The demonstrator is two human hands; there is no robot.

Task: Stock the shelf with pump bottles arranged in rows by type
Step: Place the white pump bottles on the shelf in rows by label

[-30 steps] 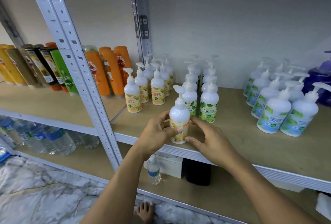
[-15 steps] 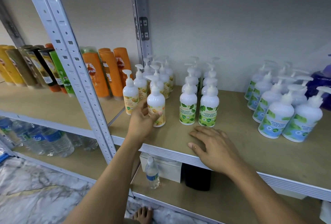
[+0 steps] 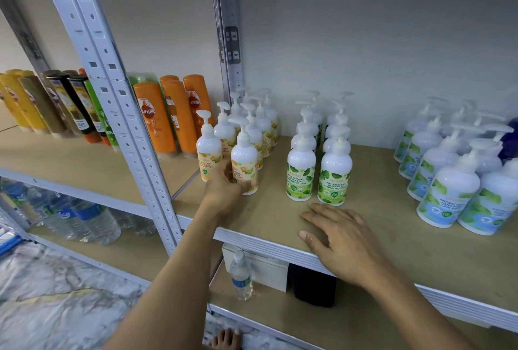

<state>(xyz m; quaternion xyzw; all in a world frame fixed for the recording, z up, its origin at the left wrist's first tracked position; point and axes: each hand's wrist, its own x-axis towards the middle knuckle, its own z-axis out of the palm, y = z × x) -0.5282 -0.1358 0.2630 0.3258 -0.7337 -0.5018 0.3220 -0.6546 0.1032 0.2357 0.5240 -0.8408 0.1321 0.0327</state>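
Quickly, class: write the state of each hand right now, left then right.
Left hand: grips the front yellow-label pump bottle.
Right hand: open, resting flat on the shelf, holding nothing.

Tan shelf point(image 3: 378, 209) bearing upright yellow-label bottles point(image 3: 243, 152), green-label bottles point(image 3: 301, 170), blue-label bottles point(image 3: 445, 195)

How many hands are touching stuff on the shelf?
2. The left hand holds the front yellow-label pump bottle; the right hand lies flat on the shelf near its front edge. None hidden.
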